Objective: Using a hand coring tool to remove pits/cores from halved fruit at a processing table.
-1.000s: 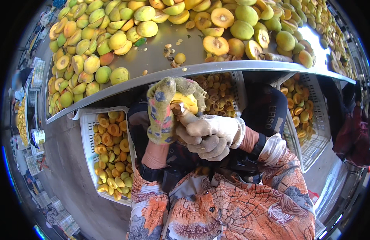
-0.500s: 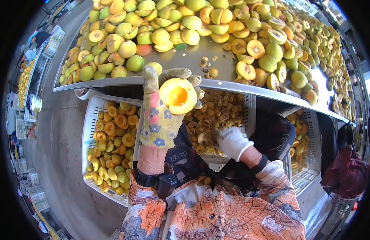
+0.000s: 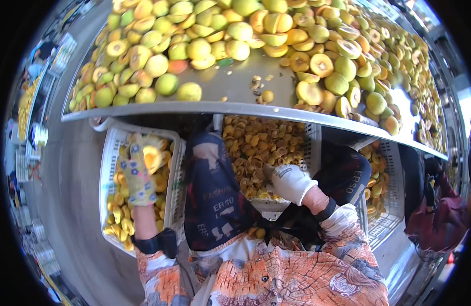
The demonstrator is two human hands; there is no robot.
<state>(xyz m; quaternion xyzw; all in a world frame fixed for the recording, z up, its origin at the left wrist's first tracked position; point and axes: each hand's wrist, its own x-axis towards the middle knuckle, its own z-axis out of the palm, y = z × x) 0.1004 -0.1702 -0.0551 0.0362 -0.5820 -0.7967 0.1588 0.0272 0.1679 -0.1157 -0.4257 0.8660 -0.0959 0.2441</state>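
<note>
the left hand [image 3: 140, 179], in flower-printed glove fabric, is hovering over a slotted white plastic crate [image 3: 175, 201], a round, hollowed stone-fruit half [image 3: 152, 159] showing beside its blurring fingers; their grip i cannot tell. the white-gloved right hand [image 3: 293, 184] is curling above rough fruit scraps [image 3: 261, 148], its hold hiding from view.

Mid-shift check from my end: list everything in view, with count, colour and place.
metal table: one, grey, across the top
cut and whole fruit: uncountable, green-yellow to orange, on the table
left crate, middle crate, right crate: one each, white, lower than the table
fruit halves: many, yellow-orange, left crate
small pieces: many, brownish yellow, middle crate
blurred fruit half: one, orange, over left crate
co-worker: one, maroon clothing, far right
left hand: one, yellow flowered glove, over left crate
right hand: one, white glove, over middle crate
</note>
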